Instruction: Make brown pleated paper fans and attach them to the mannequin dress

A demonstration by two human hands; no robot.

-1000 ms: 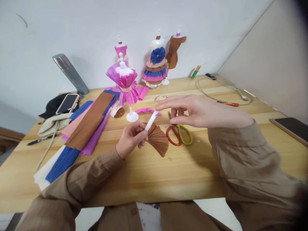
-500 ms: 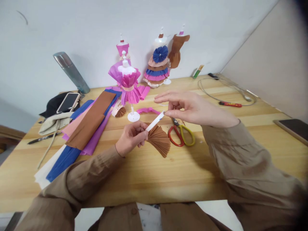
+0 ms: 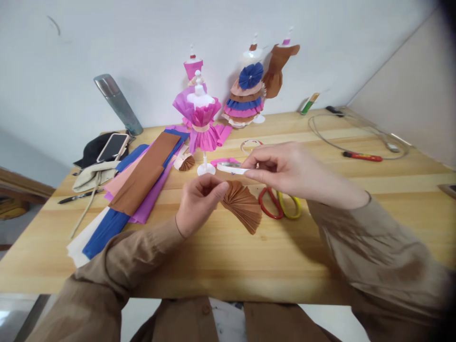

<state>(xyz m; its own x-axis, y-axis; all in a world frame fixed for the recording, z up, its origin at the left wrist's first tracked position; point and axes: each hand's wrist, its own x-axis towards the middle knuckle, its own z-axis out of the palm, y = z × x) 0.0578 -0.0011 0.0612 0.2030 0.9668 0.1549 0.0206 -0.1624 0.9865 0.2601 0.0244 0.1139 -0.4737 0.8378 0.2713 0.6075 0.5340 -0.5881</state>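
Observation:
My left hand pinches the narrow end of a pleated brown paper fan just above the wooden table. My right hand pinches one end of a white strip, which lies nearly level above the fan. Red and yellow scissors rest on the table under my right wrist. A white ring of tape lies just beyond my right fingers.
Sheets of brown, pink, purple, blue and white crepe paper fan out at left. Small mannequins in paper dresses stand at the back. A phone, a metal flask, a cable and a red tool lie around.
My right hand has pulled the white strip off the fan's pinched end and turned it from slanting to nearly level. The camera view shifted, so everything sits further right.

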